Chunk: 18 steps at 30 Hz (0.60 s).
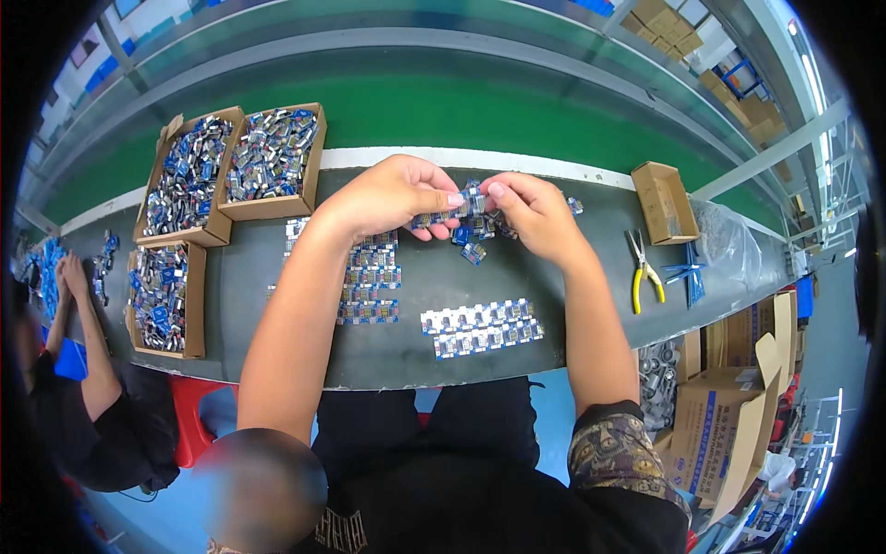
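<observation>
Left hand [399, 192]: closed in a pinch on a strip [473, 199] of small blue boards, thumb on top, fingers curled below. Right hand [540, 217]: thumb and forefinger pinched at the right end of the same strip (contact point partly hidden by the fingertips). Strip held over the far half of the bench [242, 286], between the two hands.

Loose boards [473, 253] lie below and just beside the hands, in a small heap. To the left, partly behind the left forearm, rows [372, 279] of joined boards lie flat. Nearer, between the forearms, two pale strips [482, 329] lie side by side, roughly parallel.

Far left: two cartons [269, 209] side by side, full of small boards; a third carton [195, 300], also full, stands nearer. Right of the right hand: pliers [638, 277] with yellow handles, jaws pointing far; a blue item [685, 274] just beside them; an open box [678, 210] farther off, clear plastic [734, 245] to its right. At the left edge, a co-worker's hands [72, 274] are near blue pieces [46, 272], grip too small to tell
</observation>
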Motion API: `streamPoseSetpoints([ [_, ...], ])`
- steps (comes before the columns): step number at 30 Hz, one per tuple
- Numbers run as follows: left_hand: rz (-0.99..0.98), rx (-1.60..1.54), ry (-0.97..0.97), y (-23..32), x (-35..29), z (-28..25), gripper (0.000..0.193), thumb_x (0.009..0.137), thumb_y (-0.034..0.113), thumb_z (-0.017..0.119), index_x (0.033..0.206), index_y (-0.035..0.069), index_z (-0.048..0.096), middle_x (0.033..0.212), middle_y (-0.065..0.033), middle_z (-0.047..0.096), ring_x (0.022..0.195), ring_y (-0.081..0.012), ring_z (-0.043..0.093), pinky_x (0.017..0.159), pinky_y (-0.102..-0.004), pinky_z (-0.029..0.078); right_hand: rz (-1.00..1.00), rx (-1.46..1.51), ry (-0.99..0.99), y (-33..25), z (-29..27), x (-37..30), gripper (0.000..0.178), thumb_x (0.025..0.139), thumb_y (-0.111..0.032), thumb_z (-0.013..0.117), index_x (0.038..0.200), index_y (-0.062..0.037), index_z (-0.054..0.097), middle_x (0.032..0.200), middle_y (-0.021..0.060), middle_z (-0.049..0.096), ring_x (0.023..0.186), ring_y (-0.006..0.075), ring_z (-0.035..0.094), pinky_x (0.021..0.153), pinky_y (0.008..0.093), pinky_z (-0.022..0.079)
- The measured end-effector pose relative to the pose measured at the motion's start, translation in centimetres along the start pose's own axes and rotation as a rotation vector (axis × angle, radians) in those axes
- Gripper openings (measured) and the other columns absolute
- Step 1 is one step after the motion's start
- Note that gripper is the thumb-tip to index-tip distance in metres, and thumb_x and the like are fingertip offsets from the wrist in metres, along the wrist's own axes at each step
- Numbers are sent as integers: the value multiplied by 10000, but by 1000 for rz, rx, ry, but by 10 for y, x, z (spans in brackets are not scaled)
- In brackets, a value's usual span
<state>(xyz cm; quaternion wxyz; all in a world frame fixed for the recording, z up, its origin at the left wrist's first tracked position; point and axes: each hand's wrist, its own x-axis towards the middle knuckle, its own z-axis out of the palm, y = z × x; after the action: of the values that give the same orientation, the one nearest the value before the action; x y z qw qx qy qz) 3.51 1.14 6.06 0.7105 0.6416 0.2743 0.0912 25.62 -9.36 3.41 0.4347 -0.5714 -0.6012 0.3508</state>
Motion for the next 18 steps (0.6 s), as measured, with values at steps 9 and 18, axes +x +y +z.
streamPoseSetpoints([
  [9,-3,40,-132,-2,-2,13,220,935,218,698,986,4,713,862,-60,708,695,-151,712,570,-247,546,144,252,-364,-5,-5,-6,287,976,-285,653,811,-50,668,694,-31,568,643,55,494,589,232,405],
  [18,-16,-171,-196,-9,1,7,221,924,214,710,956,-5,710,844,-94,720,675,-177,721,544,-246,556,36,405,-395,1,0,-3,266,970,-260,654,848,-24,652,776,-14,576,684,70,504,616,240,418],
])
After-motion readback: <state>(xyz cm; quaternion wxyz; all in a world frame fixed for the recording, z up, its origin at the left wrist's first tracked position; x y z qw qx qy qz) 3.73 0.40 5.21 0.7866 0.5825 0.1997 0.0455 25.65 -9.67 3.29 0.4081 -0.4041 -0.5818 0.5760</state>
